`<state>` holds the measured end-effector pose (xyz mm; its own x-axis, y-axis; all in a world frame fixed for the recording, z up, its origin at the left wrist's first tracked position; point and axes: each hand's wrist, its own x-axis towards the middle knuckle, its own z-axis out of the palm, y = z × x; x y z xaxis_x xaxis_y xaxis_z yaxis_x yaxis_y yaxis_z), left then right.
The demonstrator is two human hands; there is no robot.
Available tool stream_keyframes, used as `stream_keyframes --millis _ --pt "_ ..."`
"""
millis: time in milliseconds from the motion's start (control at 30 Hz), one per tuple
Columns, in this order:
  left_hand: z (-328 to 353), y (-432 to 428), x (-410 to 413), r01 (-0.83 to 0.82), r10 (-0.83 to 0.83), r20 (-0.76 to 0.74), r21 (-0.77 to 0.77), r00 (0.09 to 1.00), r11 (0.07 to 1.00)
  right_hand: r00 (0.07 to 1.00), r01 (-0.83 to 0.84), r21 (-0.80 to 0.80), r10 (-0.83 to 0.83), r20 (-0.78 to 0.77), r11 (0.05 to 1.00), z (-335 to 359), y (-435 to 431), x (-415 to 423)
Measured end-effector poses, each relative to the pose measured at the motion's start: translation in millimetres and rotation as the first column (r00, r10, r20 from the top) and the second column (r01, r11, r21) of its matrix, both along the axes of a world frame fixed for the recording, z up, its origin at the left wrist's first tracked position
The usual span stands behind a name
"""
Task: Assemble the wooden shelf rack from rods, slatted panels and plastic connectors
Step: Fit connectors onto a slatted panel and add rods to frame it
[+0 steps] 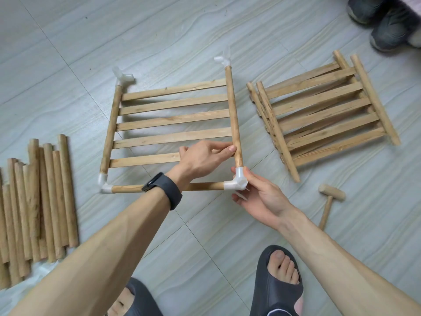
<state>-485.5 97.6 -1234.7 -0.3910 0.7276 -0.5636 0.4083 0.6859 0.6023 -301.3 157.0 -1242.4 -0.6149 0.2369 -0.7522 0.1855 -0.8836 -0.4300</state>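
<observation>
A slatted wooden panel (173,119) lies on the tiled floor with white plastic connectors at its corners: far left (123,76), far right (223,60), near left (103,184) and near right (238,181). A wooden rod (205,186) joins the two near connectors. My left hand (205,159) pinches the panel's right side rail just above the near right connector. My right hand (257,197) grips that connector from the right and below.
A bundle of loose rods (36,201) lies at the left. A stack of slatted panels (323,112) sits at the right, with a small wooden mallet (330,199) nearer me. My sandalled feet are at the bottom; another person's shoes (387,21) are top right.
</observation>
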Motion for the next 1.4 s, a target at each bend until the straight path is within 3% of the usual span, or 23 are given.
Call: stream_keyframes --millis 100,267,400,533,700,833,933,1000,1100,1200,1267,1300,1333,1367,1400 --pt "-2.5 1.8 1.9 -0.009 0.006 -0.095 -0.029 0.995 1.000 0.993 0.080 0.017 -0.082 0.090 0.997 2.9 -7.4 -10.8" --pt "0.1 2.8 10.2 -0.133 0.134 -0.034 0.029 0.990 0.991 0.935 0.240 0.198 -0.281 0.218 0.950 12.9 -9.6 -27.4" --pt "5.2 12.1 15.8 -0.179 0.181 -0.051 0.045 0.982 0.983 0.915 0.368 0.031 -0.368 0.164 0.929 24.3 2.9 -31.7" --pt "8.9 19.3 22.9 -0.211 0.211 0.011 0.071 0.978 0.975 0.925 0.377 -0.127 -0.367 0.097 0.917 31.6 12.2 -31.1" --pt "8.1 21.6 28.7 -0.201 0.202 -0.012 0.060 0.979 0.978 0.932 0.360 -0.147 -0.362 0.017 0.921 31.6 13.1 -31.8" --pt "6.5 16.1 27.0 -0.194 0.191 0.040 0.082 0.981 0.978 0.947 0.318 -0.006 -0.318 0.050 0.948 20.4 14.6 -31.8" --pt "6.7 2.6 13.1 -0.032 0.012 0.187 0.102 0.982 0.994 0.965 0.237 0.065 -0.243 0.103 0.969 11.0 25.0 -29.8" --pt "4.3 -14.2 6.0 0.162 -0.165 0.046 0.058 0.985 0.985 0.973 0.194 0.050 -0.199 0.118 0.980 4.1 31.6 -24.7" --pt "-9.3 -50.4 6.9 0.322 -0.336 -0.309 -0.096 0.890 0.942 0.964 0.211 0.041 -0.215 0.157 0.976 -9.4 34.3 -16.0" --pt "-29.8 -83.3 19.4 0.358 -0.407 -0.439 -0.194 0.801 0.913 0.941 0.194 0.072 -0.206 0.268 0.978 -21.8 29.2 -10.7" --pt "-39.9 -94.1 23.9 0.358 -0.432 -0.458 -0.243 0.777 0.902 0.903 -0.003 0.259 -0.109 0.416 0.966 -27.2 20.5 -5.8" --pt "-42.9 -97.1 24.6 0.346 -0.423 -0.456 -0.245 0.783 0.906 0.855 -0.210 0.444 -0.056 0.515 0.871 -28.3 14.5 -2.2" --pt "-44.8 -99.3 24.3 0.334 -0.407 -0.456 -0.235 0.792 0.913 0.804 -0.425 0.644 -0.061 0.591 0.637 -29.5 8.2 3.2" --pt "-45.7 -100.9 23.3 0.327 -0.392 -0.462 -0.217 0.796 0.920 0.802 -0.548 0.782 -0.078 0.592 0.298 -26.4 1.1 7.3" --pt "-45.9 -101.8 21.7 0.328 -0.384 -0.468 -0.200 0.796 0.923 0.823 -0.568 0.822 -0.025 0.567 -0.046 -21.0 -6.3 8.8"
